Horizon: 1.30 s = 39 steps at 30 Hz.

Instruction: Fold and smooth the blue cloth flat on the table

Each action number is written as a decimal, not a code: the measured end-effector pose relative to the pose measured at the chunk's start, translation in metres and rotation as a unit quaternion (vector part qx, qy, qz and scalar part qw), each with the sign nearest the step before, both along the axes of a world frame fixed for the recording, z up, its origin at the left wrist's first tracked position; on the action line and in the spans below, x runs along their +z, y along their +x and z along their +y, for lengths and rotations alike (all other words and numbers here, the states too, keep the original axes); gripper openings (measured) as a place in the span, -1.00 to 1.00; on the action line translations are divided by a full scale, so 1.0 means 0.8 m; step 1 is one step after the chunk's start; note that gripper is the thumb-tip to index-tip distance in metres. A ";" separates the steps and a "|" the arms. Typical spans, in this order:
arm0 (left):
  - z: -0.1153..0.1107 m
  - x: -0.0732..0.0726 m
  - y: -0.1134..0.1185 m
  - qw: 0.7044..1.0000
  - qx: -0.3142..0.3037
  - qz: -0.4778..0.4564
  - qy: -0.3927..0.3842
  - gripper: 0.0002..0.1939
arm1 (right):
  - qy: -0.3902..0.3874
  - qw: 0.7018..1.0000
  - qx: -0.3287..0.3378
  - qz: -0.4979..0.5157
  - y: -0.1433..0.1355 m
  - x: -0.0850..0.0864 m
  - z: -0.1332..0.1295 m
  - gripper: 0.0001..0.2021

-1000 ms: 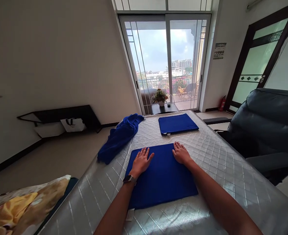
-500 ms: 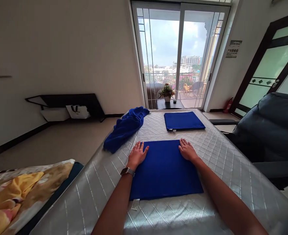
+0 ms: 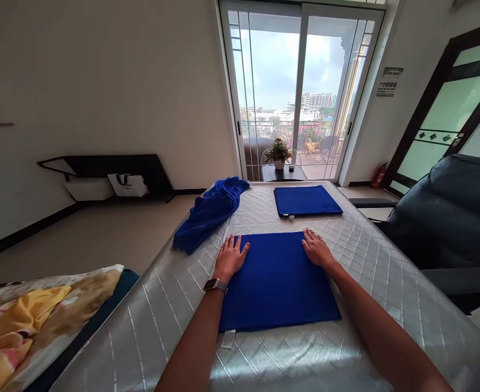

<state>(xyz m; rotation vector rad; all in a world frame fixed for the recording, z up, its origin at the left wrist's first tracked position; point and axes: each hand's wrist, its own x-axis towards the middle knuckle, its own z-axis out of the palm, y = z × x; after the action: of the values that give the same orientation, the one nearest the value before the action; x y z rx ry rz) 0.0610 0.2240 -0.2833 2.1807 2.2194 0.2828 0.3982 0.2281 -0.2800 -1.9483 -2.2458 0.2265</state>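
Observation:
A blue cloth (image 3: pixel 278 288), folded into a flat rectangle, lies in front of me on the quilted mattress (image 3: pixel 174 305). My left hand (image 3: pixel 231 257) rests flat on its far left corner, fingers stretched out. On the far right corner my right hand (image 3: pixel 317 247) lies open, palm down. A white label (image 3: pixel 228 339) sticks out from the near left edge of the cloth. Beyond it is a second folded blue cloth (image 3: pixel 307 200), with a small tag at its near edge. To the left of that, a crumpled blue cloth (image 3: pixel 211 212) lies in a heap.
A black armchair (image 3: pixel 440 212) stands close along the right side of the mattress. Patterned bedding (image 3: pixel 48 321) is at the lower left. Past the far edge, a small table (image 3: pixel 283 173) holds a potted plant (image 3: pixel 279 152) before the sliding glass door (image 3: pixel 303 81).
Both hands have shifted slightly to the right, the right one a little farther. The folded cloth under them appears slightly farther right too. The other cloths look unchanged.

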 end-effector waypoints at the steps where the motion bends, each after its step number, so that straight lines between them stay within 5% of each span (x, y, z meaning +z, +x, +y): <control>1: -0.001 0.001 0.000 1.000 -0.001 0.001 -0.001 -0.17 | 0.005 1.000 0.004 0.002 0.000 0.001 -0.001 -0.36; 18: 0.003 -0.005 -0.002 1.000 0.000 -0.009 0.007 -0.16 | -0.009 0.999 0.038 0.006 -0.006 -0.012 0.000 -0.31; 30: -0.006 0.009 0.002 0.999 0.029 0.014 0.009 -0.15 | -0.012 0.999 0.032 0.013 -0.010 -0.005 -0.005 -0.31; 34: -0.018 0.024 0.022 0.998 -0.016 0.017 0.052 -0.23 | -0.008 0.999 0.032 0.022 -0.010 -0.004 -0.005 -0.31; 39: -0.046 0.036 0.087 0.987 -0.147 -0.009 0.071 -0.35 | -0.011 0.999 0.030 0.028 -0.011 -0.005 -0.005 -0.31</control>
<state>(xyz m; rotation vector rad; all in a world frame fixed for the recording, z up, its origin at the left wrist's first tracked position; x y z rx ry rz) 0.1307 0.1875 -0.2549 2.5253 1.8856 0.4601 0.3896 0.2242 -0.2839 -1.8638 -2.2772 0.3107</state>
